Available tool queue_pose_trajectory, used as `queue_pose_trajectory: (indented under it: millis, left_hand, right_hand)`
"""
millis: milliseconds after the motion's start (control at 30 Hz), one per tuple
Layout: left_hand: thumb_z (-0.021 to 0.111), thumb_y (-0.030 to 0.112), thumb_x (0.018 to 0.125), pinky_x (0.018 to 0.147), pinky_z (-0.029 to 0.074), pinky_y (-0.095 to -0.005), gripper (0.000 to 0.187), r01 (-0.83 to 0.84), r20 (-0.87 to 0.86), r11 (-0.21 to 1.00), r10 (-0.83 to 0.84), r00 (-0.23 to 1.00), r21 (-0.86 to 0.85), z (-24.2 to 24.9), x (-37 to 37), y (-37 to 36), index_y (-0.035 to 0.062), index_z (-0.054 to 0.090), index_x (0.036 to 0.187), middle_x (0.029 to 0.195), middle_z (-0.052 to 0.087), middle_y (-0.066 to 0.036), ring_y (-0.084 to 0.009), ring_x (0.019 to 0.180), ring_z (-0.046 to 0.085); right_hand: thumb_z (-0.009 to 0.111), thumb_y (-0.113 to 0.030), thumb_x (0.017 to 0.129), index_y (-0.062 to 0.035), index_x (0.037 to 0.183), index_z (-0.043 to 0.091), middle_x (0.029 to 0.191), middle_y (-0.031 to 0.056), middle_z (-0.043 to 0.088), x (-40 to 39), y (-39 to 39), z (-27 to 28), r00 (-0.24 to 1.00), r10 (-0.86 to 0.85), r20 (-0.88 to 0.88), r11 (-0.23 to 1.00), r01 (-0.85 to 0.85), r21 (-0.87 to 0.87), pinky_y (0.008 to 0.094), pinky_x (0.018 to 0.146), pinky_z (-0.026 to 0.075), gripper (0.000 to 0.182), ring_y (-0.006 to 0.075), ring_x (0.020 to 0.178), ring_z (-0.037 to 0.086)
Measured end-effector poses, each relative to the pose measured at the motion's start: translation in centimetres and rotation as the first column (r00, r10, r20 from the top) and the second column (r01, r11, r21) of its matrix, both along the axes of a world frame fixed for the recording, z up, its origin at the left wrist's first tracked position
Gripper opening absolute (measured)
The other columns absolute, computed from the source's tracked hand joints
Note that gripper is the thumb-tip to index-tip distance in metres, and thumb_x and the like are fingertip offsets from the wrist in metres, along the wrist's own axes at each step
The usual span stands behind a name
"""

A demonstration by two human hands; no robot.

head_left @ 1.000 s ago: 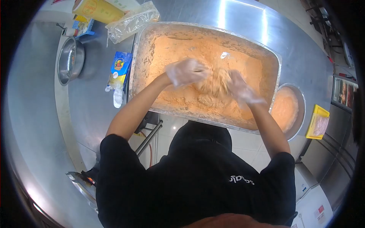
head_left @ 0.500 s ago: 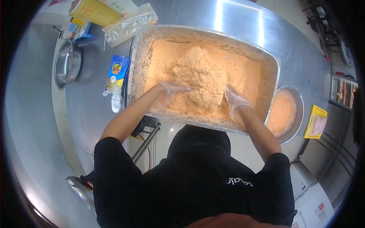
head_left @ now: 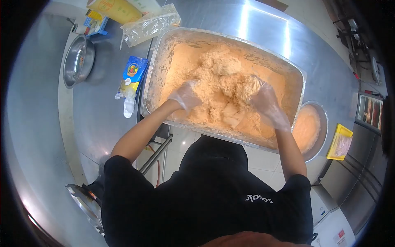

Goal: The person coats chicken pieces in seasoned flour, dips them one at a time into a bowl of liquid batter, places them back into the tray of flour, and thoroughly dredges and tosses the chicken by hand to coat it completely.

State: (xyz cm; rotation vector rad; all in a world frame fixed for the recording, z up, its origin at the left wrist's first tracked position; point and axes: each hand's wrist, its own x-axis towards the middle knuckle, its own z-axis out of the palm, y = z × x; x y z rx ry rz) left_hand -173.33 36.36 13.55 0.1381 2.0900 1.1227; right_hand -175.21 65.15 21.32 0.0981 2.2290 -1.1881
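A deep metal tray (head_left: 303, 88) holds orange-tinted breading flour (head_left: 267, 71) and a heap of craggy, flour-coated pieces (head_left: 224, 66); what is under the coating does not show. My left hand (head_left: 187, 96), in a clear plastic glove, is at the left of the heap, its fingers blurred and partly sunk in flour. Gloved in the same way, my right hand (head_left: 265, 99) is raised at the heap's right side, with its fingers curled against a coated piece (head_left: 245, 86). Loose flour and a smoother patch lie between the hands.
Right of the tray stands a round metal bowl (head_left: 325, 127) of orange mixture, then a yellow tray (head_left: 340, 142) with something pale. At left are a blue-and-yellow packet (head_left: 133, 74) and an empty metal bowl (head_left: 79, 61). A clear plastic bag (head_left: 150, 26) lies behind.
My right hand has moved up and inward against the coated pieces. My left hand has shifted slightly. The heap has spread and broken apart, and the view has shifted a little.
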Motion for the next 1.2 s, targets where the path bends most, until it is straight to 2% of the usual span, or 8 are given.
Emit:
queue_pose_trajectory:
  millis: [133, 233, 433, 733, 833, 933, 1067, 1200]
  left_hand:
    - [0.077, 0.037, 0.084, 0.105, 0.044, -0.0408, 0.063, 0.003, -0.307, 0.993, 0.033, 0.951, 0.115, 2.6, -2.0, -1.3, 0.0026, 0.055, 0.132, 0.123, 0.064, -0.013, -0.023, 0.117, 0.058]
    - [0.064, 0.054, 0.089, 0.115, 0.033, -0.0491, 0.077, -0.521, 0.245, 0.849, 0.525, 0.815, -0.085, 6.2, -5.9, 0.0, 0.0093, 0.042, 0.147, 0.144, 0.048, -0.019, -0.0336, 0.137, 0.041]
    - [0.043, 0.069, 0.093, 0.122, 0.008, -0.0521, 0.093, -0.488, 0.369, 0.851, 0.398, 0.84, 0.193, 1.9, -10.2, 4.0, 0.0157, 0.006, 0.159, 0.165, -0.003, -0.015, -0.0328, 0.152, -0.002]
    - [0.042, 0.06, 0.097, 0.12, 0.027, -0.042, 0.067, -0.399, 0.241, 0.874, 0.339, 0.909, 0.276, 3.2, -5.7, 1.9, 0.0202, 0.04, 0.151, 0.157, 0.035, -0.009, -0.0279, 0.145, 0.032]
    - [0.049, 0.043, 0.1, 0.111, 0.039, -0.0353, 0.053, 0.059, -0.248, 0.997, -0.043, 0.968, 0.058, 2.3, -5.4, -1.0, 0.0141, 0.05, 0.144, 0.146, 0.052, -0.008, -0.0254, 0.133, 0.05]
    - [0.05, 0.05, 0.095, 0.087, 0.052, -0.0349, 0.061, 0.005, -0.047, 0.827, -0.038, 0.998, -0.562, 3.3, -3.2, -2.9, 0.0094, 0.052, 0.14, 0.131, 0.062, -0.015, -0.0214, 0.106, 0.066]
    - [0.049, 0.047, 0.097, 0.084, 0.051, -0.0352, 0.058, -0.275, 0.442, 0.96, 0.228, 0.867, 0.044, -3.1, 2.4, -6.0, 0.011, 0.049, 0.142, 0.136, 0.06, -0.013, -0.0215, 0.108, 0.064]
    - [0.049, 0.037, 0.101, 0.096, 0.045, -0.0315, 0.053, -0.103, 0.485, 0.99, 0.135, 0.864, -0.091, -0.8, 0.1, -0.1, 0.0079, 0.045, 0.145, 0.137, 0.059, -0.009, -0.0184, 0.125, 0.056]
  right_hand:
    - [0.067, -0.009, 0.087, -0.006, 0.14, 0.05, 0.125, 0.0174, 0.061, -0.5, 0.0, 2.8, 0.988, 0.092, -0.125, 0.994, -0.099, -0.051, 0.0381, 0.091, 0.05, 0.056, 0.0246, 0.11, 0.061]
    - [0.063, -0.026, 0.092, -0.01, 0.145, 0.044, 0.143, 0.0168, 0.048, -4.1, 2.0, 1.4, 0.996, -0.082, 0.035, 0.996, 0.083, -0.021, 0.0414, 0.104, 0.04, 0.058, 0.0272, 0.127, 0.049]
    - [0.045, -0.055, 0.1, -0.0182, 0.155, 0.028, 0.163, 0.01, 0.019, -6.8, -2.1, -2.2, 0.869, -0.312, 0.385, 0.941, 0.338, 0.001, 0.0437, 0.123, 0.013, 0.069, 0.0268, 0.151, 0.015]
    - [0.044, -0.046, 0.101, -0.0098, 0.152, 0.029, 0.153, 0.0151, 0.028, -3.9, 0.0, -7.5, 0.98, -0.007, 0.2, 0.975, 0.051, -0.215, 0.0401, 0.119, 0.022, 0.064, 0.0271, 0.143, 0.027]
    - [0.045, -0.037, 0.102, -0.0053, 0.148, 0.038, 0.144, 0.0171, 0.043, -0.2, 1.9, -5.9, 0.981, 0.195, -0.002, 0.963, -0.192, -0.19, 0.0403, 0.115, 0.03, 0.056, 0.0268, 0.136, 0.041]
    - [0.044, -0.032, 0.103, -0.0021, 0.146, 0.039, 0.145, 0.0165, 0.044, -1.0, 3.2, -1.8, 0.966, 0.184, 0.183, 0.983, -0.183, -0.022, 0.0382, 0.115, 0.031, 0.053, 0.0254, 0.133, 0.044]
    - [0.044, -0.024, 0.102, -0.0028, 0.147, 0.038, 0.148, 0.0139, 0.043, 2.6, 8.5, -7.9, 0.858, 0.508, 0.07, 0.815, -0.506, 0.283, 0.0367, 0.111, 0.035, 0.05, 0.0233, 0.131, 0.045]
    - [0.048, -0.013, 0.099, -0.0036, 0.145, 0.04, 0.143, 0.0117, 0.049, 3.9, 7.1, -14.5, 0.841, 0.526, 0.124, 0.783, -0.536, 0.314, 0.0365, 0.107, 0.04, 0.048, 0.0219, 0.126, 0.05]
